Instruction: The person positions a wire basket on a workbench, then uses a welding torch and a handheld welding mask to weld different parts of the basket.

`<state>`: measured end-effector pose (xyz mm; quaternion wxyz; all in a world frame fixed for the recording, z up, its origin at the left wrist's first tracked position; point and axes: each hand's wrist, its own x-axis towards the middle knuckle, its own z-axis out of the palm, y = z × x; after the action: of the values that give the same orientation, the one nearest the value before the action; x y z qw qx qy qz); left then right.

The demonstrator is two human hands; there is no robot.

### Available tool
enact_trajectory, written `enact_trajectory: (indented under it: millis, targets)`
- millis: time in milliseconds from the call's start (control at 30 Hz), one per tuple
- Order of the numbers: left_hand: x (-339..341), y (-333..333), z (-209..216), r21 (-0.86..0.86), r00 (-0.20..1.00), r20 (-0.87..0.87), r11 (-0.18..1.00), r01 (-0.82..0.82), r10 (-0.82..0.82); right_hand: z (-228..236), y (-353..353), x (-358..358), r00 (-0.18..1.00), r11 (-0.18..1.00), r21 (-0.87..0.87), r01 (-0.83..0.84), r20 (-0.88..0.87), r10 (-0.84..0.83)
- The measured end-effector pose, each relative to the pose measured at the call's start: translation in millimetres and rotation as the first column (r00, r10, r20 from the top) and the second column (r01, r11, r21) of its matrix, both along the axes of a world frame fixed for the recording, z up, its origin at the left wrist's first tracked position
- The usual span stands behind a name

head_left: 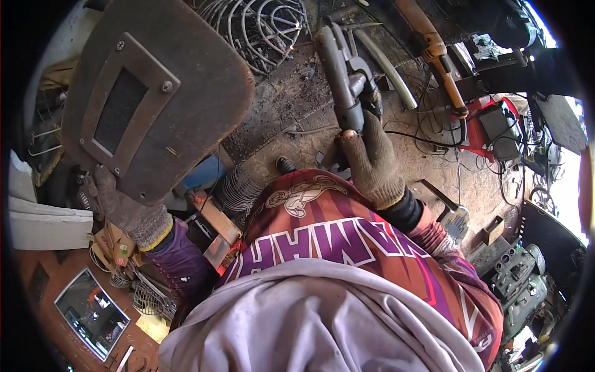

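Note:
At the left, my gloved left hand is closed at the lower edge of a brown hand-held welding shield. The shield has a screwed-on frame around a dark rectangular window and stands between me and part of the floor. My gloved right hand is wrapped around the lower end of a dark metal welding electrode holder, which points away from me. A copper-coloured bit shows beside my fingers. Beyond the tool lies a frame of bent metal rods, with a small orange glow on its right side.
An orange-handled angle grinder lies at the far right, near a red case and loose cables. Ringed wire rests by my foot. A grey-green machine stands lower right; a framed glass panel lies lower left.

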<state>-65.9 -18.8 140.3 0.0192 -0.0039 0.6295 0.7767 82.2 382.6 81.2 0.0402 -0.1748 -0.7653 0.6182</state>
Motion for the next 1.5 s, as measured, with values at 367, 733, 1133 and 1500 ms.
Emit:
enact_trajectory:
  millis: [367,733,1133,1500]
  targets:
    - [17,53,9,0.215,0.997,0.033,0.974,-0.069,0.063,1,6,-12,0.998,0.996,0.084,0.012,0.057,-0.017]
    - [31,124,22,0.104,0.994,0.016,0.988,-0.11,0.109,-6,8,-17,0.998,0.994,0.105,-0.033,0.048,0.028]
    - [34,181,33,-0.028,0.992,-0.031,0.992,-0.124,0.124,-47,25,-8,0.886,0.725,0.659,-0.201,-0.193,0.421]
    - [15,137,22,-0.211,0.934,-0.355,0.976,-0.045,-0.033,9,17,-20,0.992,0.863,-0.493,0.112,0.107,-0.068]
